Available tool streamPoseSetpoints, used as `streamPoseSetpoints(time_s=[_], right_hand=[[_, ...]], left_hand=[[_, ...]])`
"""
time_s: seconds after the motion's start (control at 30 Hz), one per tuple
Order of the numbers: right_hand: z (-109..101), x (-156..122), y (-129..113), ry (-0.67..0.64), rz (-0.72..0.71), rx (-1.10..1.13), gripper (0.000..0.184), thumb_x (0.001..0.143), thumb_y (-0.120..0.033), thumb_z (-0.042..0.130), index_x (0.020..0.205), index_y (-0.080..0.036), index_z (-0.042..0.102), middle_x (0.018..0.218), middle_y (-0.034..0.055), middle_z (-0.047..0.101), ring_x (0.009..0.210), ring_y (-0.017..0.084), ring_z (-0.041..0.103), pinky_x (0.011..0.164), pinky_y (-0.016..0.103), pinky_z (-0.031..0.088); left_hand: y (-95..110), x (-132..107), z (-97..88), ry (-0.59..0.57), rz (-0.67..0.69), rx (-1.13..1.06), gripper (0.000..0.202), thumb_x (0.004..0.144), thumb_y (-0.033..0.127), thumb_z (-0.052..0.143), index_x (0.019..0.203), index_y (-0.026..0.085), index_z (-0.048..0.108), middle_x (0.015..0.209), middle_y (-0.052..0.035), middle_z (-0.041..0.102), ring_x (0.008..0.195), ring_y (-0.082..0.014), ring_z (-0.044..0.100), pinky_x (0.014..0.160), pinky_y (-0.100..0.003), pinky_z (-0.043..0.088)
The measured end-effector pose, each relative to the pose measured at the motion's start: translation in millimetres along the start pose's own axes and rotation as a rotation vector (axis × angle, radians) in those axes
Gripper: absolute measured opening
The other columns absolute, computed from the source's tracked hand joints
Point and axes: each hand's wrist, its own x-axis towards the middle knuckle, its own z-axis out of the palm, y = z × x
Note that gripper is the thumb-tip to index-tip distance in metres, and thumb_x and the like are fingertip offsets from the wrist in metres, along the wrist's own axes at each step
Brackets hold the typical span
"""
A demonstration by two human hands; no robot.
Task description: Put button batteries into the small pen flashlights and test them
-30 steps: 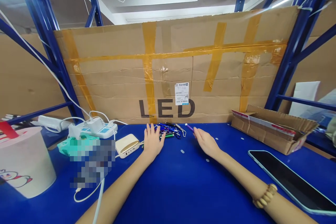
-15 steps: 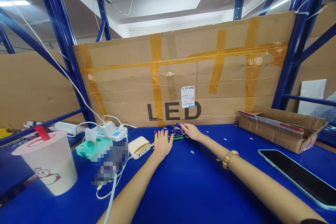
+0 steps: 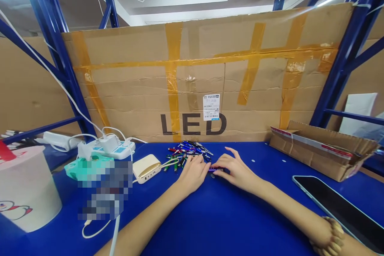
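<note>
My left hand (image 3: 193, 173) and my right hand (image 3: 237, 171) meet over the blue tabletop (image 3: 228, 216), both pinching one small purple pen-like item (image 3: 215, 169) between their fingertips. Just beyond them lies a pile of several small coloured pen-like items with clips and loops (image 3: 189, 151). A beaded bracelet (image 3: 328, 234) sits on my right wrist.
A gold power bank (image 3: 147, 167) with a cable lies left of my hands. Farther left are a white power strip (image 3: 111, 146), a teal packet (image 3: 87, 165) and a white lidded cup (image 3: 25, 190). A phone (image 3: 340, 207) and an open cardboard box (image 3: 322, 149) lie at right. A taped "LED" carton (image 3: 198, 80) stands behind.
Both hands drew back from the pile toward me. They now hold one purple item between them, a little in front of the pile.
</note>
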Motion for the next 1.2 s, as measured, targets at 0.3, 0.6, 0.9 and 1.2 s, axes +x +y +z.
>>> streamPoseSetpoints(time_s=[0.3, 0.6, 0.9, 1.2], right_hand=[[7, -7, -10, -0.009, 0.1, 0.318, 0.037, 0.091, -0.038, 0.029, 0.079, -0.02, 0.059, 0.07, 0.0014, 0.061, 0.074, 0.015, 0.057, 0.094, 0.04, 0.033], [10, -8, -6, -0.052, 0.152, 0.573, 0.037, 0.089, -0.043, 0.031, 0.091, -0.017, 0.058, 0.077, 0.0025, 0.055, 0.059, 0.011, 0.05, 0.059, 0.024, 0.044], [16, -6, 3, -0.018, 0.128, 0.46, 0.037, 0.088, -0.038, 0.036, 0.109, -0.019, 0.059, 0.09, 0.0069, 0.057, 0.083, 0.017, 0.054, 0.08, 0.032, 0.043], [23, -7, 4, -0.089, 0.115, 0.436, 0.038, 0.089, -0.038, 0.032, 0.114, -0.023, 0.057, 0.101, 0.0068, 0.057, 0.096, 0.018, 0.052, 0.088, 0.035, 0.04]], left_hand=[[0, 3, -6.2, 0.009, 0.063, -0.189, 0.037, 0.092, 0.031, 0.019, 0.083, 0.018, 0.051, 0.086, -0.005, 0.053, 0.083, -0.0158, 0.047, 0.074, -0.03, 0.034], [-6, 4, 0.1, 0.092, -0.016, -0.467, 0.033, 0.089, 0.036, 0.028, 0.074, 0.018, 0.051, 0.082, -0.0045, 0.051, 0.079, -0.0158, 0.047, 0.076, -0.029, 0.035], [-4, 6, 2.8, 0.373, -0.266, -1.049, 0.033, 0.085, 0.04, 0.027, 0.078, 0.018, 0.049, 0.081, -0.0046, 0.056, 0.078, -0.016, 0.054, 0.067, -0.026, 0.04], [-14, 11, 10.7, 0.449, -0.543, -1.209, 0.032, 0.079, 0.038, 0.023, 0.07, 0.018, 0.046, 0.076, -0.0034, 0.056, 0.07, -0.0132, 0.055, 0.062, -0.024, 0.04]])
